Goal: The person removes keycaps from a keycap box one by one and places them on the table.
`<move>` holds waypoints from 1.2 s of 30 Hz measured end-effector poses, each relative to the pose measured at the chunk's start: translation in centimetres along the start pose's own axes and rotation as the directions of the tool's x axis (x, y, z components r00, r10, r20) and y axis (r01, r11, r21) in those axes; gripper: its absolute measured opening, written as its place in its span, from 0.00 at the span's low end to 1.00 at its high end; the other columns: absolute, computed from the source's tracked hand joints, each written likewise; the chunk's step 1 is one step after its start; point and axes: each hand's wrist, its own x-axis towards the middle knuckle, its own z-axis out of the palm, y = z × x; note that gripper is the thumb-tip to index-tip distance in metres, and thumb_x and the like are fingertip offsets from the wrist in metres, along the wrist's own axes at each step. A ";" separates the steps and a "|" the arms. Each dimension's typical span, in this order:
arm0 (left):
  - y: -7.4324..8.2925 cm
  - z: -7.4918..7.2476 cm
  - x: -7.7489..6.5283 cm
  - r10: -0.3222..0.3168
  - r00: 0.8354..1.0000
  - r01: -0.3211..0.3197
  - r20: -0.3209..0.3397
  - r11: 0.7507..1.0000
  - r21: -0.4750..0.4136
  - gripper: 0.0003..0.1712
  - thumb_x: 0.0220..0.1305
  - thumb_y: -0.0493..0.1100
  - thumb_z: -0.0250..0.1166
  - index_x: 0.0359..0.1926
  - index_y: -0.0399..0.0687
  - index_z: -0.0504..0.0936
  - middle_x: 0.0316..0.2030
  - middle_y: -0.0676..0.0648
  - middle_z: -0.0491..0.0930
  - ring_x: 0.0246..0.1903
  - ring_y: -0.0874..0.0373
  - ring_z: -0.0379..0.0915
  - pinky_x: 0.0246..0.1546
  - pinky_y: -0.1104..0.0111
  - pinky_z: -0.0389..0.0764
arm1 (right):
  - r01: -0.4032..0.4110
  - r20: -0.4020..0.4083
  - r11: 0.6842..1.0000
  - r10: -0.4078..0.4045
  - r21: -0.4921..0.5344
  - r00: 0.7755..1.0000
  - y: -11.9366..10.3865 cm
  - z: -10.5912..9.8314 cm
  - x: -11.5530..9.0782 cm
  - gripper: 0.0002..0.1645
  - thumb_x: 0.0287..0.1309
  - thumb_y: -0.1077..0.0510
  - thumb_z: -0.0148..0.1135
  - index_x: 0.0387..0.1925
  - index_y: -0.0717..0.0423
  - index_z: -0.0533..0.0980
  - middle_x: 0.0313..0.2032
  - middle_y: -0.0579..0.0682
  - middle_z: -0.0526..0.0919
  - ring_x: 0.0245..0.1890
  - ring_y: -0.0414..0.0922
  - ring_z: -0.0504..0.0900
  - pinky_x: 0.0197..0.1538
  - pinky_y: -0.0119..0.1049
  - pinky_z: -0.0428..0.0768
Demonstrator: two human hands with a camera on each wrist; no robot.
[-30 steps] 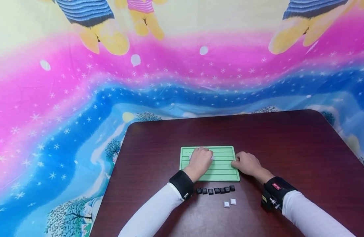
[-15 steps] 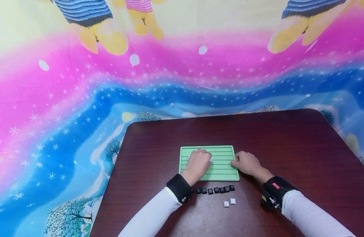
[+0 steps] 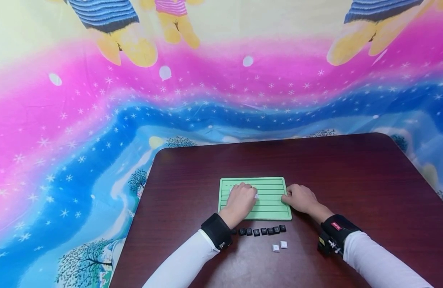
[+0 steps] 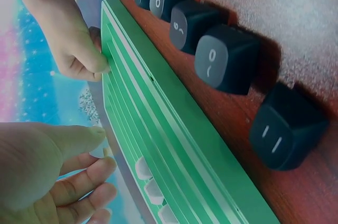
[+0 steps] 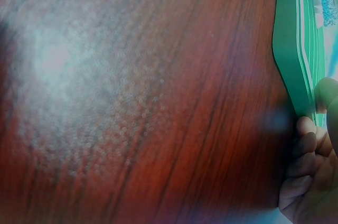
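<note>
My left hand (image 3: 240,200) is over the left part of a ridged green tray (image 3: 269,208). Between thumb and forefinger it pinches a small white keycap (image 4: 99,151), mostly covered by the fingers. Below those fingers, several white keycaps (image 4: 153,192) sit in a row on the tray in the left wrist view. My right hand (image 3: 301,197) grips the tray's right edge, thumb on top and fingers curled against the side, as the right wrist view (image 5: 311,171) shows at its right border.
A row of several black keycaps (image 3: 263,231) lies on the dark wooden table (image 3: 351,172) in front of the tray, printed with symbols. Two loose white keycaps (image 3: 279,246) lie nearer to me. A patterned cloth (image 3: 221,92) hangs behind the table.
My left hand has shifted slightly towards me and left, uncovering a bit more of the tray and another black keycap by the wrist strap. My right hand keeps its grip in place.
</note>
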 end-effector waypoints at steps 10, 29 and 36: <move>0.3 -0.5 -0.6 0.021 1.000 -0.022 -0.019 0.999 -0.026 0.10 0.68 0.44 0.64 0.27 0.54 0.85 0.26 0.54 0.83 0.29 0.59 0.78 0.27 0.69 0.72 | 0.006 -0.007 1.000 -0.006 -0.004 1.000 0.0 0.0 0.0 0.25 0.58 0.53 0.60 0.12 0.47 0.58 0.13 0.40 0.54 0.15 0.39 0.52 0.23 0.31 0.50; 0.6 -1.0 -2.1 0.023 1.000 -0.023 -0.001 0.997 -0.074 0.03 0.61 0.42 0.70 0.30 0.54 0.86 0.26 0.55 0.83 0.28 0.59 0.76 0.26 0.71 0.67 | -0.005 0.001 1.000 0.005 -0.006 1.000 -0.2 0.0 -0.1 0.25 0.57 0.54 0.61 0.12 0.47 0.58 0.13 0.40 0.55 0.15 0.39 0.53 0.23 0.31 0.50; 0.9 -1.3 -2.6 0.051 0.998 -0.053 -0.028 0.996 -0.072 0.02 0.60 0.41 0.70 0.32 0.54 0.88 0.26 0.56 0.83 0.28 0.62 0.75 0.29 0.73 0.72 | 0.007 -0.002 1.000 -0.007 -0.004 1.000 0.0 0.0 -0.1 0.24 0.57 0.54 0.60 0.12 0.46 0.58 0.13 0.40 0.54 0.15 0.39 0.52 0.22 0.31 0.49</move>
